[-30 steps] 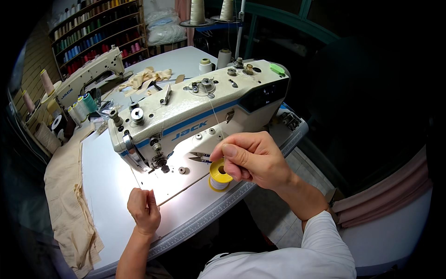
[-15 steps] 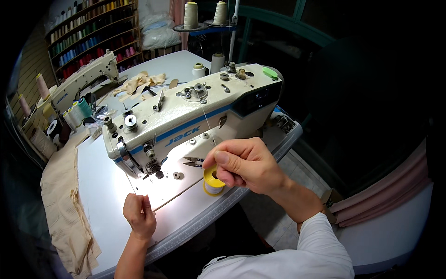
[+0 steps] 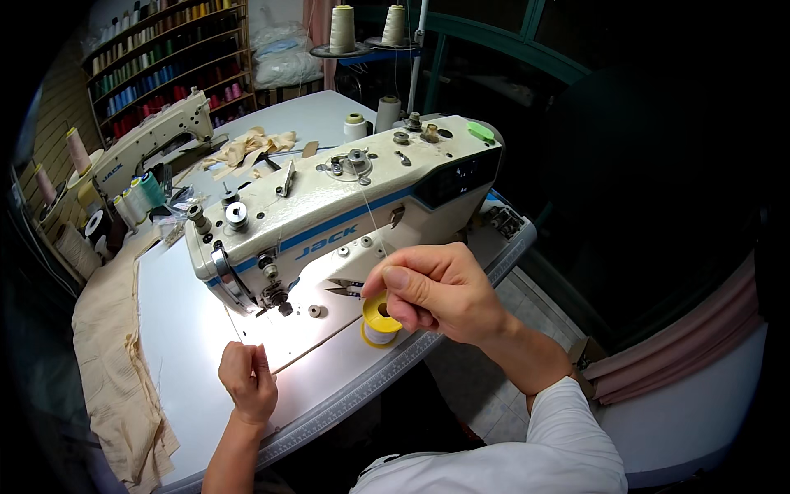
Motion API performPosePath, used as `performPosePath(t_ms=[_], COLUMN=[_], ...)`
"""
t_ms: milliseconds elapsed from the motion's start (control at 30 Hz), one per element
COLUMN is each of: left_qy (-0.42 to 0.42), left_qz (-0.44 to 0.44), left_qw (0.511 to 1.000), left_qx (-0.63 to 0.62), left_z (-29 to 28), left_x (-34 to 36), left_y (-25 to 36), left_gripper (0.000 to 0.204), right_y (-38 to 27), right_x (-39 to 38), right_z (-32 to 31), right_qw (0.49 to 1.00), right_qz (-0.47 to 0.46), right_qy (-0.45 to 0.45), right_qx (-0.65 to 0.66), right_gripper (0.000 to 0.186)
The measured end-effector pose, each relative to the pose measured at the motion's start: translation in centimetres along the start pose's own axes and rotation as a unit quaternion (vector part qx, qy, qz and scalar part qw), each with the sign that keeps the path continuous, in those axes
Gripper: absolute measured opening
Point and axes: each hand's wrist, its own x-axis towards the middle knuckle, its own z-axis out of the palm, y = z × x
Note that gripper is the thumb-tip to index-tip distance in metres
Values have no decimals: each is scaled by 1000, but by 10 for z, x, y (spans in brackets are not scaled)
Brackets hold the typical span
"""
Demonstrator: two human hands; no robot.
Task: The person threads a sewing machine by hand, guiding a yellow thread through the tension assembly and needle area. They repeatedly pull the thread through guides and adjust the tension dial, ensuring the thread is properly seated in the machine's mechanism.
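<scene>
My right hand (image 3: 436, 292) is closed in a pinch on a white thread (image 3: 372, 212) that runs down from a metal guide on top of the white sewing machine (image 3: 444, 185). Just below that hand stands a yellow spool of white thread (image 3: 378, 333); small snips (image 3: 344, 286) lie behind it. My left hand (image 3: 248, 379) is closed near the table's front, below the lit needle area, with a faint thread running into its fingers. A small metal bobbin-like piece (image 3: 314, 311) sits on the table to the right of the needle.
Beige fabric (image 3: 111, 362) lies along the table's left side. A second machine (image 3: 144, 140), thread cones (image 3: 78, 152) and cloth scraps (image 3: 251, 144) are behind. A thread stand (image 3: 337, 51) rises at the back, near a rack of colored spools (image 3: 164, 62). A ruler-marked edge (image 3: 329, 416) runs along the front.
The whole view has shifted slightly left and down in the picture. Both hands keep nearly the same pinched positions relative to the machine.
</scene>
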Motion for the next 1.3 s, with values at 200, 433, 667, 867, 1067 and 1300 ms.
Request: performPosePath(t_ms=[200,433,667,867,1067,1300], left_qy=[2,3,2,-2,0,-2], left_qz=[-12,-12,-14,-19,-17,-22], left_qw=[1000,1000,1000,1000,1000,1000], left_qx=[0,2,3,-2,1,-6], left_z=[1,1,1,1,0,1], left_x=[0,1,1,0,0,1], left_y=[2,3,3,2,2,3], left_gripper=[25,24,24,24,23,23], right_y=[3,4,10,8,11,13], right_x=[-3,-3,-7,-12,-12,-14], right_z=[1,-1,13,20,23,25], right_qw=[1000,1000,924,913,842,847], right_qz=[-2,5,-188,-185,-257,-257], right_qy=[-4,1,121,162,206,198], right_qx=[6,-6,-311,-327,-427,-422], right_gripper=[30,30,19,14,10,9])
